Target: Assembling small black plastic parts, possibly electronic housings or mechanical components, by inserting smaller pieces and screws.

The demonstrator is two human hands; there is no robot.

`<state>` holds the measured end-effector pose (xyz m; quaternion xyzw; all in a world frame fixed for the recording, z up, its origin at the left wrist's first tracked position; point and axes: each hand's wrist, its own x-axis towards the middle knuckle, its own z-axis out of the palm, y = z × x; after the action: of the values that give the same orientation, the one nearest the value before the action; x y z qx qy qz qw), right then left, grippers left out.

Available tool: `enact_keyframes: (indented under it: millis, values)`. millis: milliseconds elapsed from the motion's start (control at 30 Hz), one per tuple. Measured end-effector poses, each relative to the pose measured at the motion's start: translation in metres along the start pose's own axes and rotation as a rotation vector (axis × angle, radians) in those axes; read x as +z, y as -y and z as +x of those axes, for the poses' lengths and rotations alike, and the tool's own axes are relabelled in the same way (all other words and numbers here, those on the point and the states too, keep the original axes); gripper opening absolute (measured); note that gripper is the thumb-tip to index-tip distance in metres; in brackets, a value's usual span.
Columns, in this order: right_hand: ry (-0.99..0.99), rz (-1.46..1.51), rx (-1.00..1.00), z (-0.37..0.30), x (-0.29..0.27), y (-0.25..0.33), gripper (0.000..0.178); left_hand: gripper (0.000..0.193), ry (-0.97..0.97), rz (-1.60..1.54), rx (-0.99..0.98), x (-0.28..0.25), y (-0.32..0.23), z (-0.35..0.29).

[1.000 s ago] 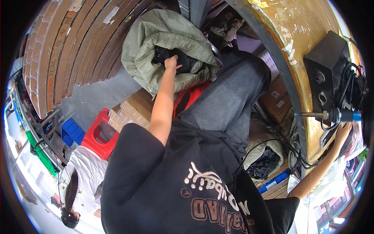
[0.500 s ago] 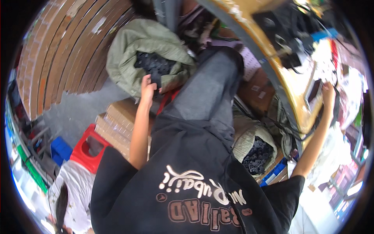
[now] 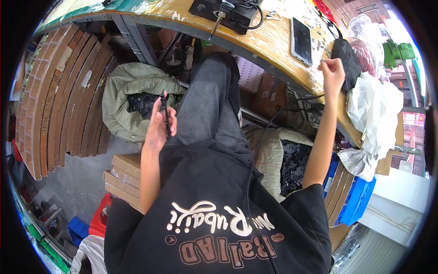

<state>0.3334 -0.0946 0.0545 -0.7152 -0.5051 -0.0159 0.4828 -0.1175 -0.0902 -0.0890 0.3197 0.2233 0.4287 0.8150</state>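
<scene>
My left hand (image 3: pixel 159 124) grips a thin black plastic part (image 3: pixel 165 112) on edge, just right of an open green woven sack (image 3: pixel 114 96) holding similar black parts (image 3: pixel 140 104). Over the right end of the wooden workbench, my right hand (image 3: pixel 333 73) is closed in a pinch. Whatever sits between its fingertips is too small to name. Close to that hand lie a phone (image 3: pixel 301 42) with a dark screen and several small bits (image 3: pixel 320 43) scattered on the bench. A black pouch (image 3: pixel 345 64) rests just beyond its knuckles.
A black box with a corded tool (image 3: pixel 219 20) stands on the bench (image 3: pixel 273 39). Another sack (image 3: pixel 264 160) of black parts is by my right thigh. Flat cartons (image 3: pixel 59 91) lean at the left; a cable (image 3: pixel 255 160) crosses my lap. A blue crate (image 3: pixel 362 196) stands at the right.
The view has swung toward the bench. My left hand has lifted the black part away from the sack's mouth. The right hand stays over the bench's right end, now pinched beside the phone.
</scene>
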Motion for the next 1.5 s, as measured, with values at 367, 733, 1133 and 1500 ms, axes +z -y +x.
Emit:
enact_keyframes:
  millis: [367, 733, 1133, 1500]
  values:
    - [-0.458, -0.008, 0.089, -0.030, 0.031, 0.000, 0.011, 0.060, 0.199, -0.098, -0.160, 0.069, 0.024, -0.016]
    - [-0.559, -0.213, 0.069, -0.034, 0.031, 0.005, 0.015, 0.046, 0.099, 0.028, -0.253, 0.084, 0.014, -0.025]
    - [-0.581, -0.183, -0.089, -0.029, 0.033, -0.013, 0.011, 0.046, -0.045, 0.259, -0.189, 0.103, 0.007, -0.039]
    - [-0.443, 0.134, 0.021, -0.034, 0.033, 0.004, 0.012, 0.039, -0.034, 0.196, -0.282, 0.115, 0.011, -0.015]
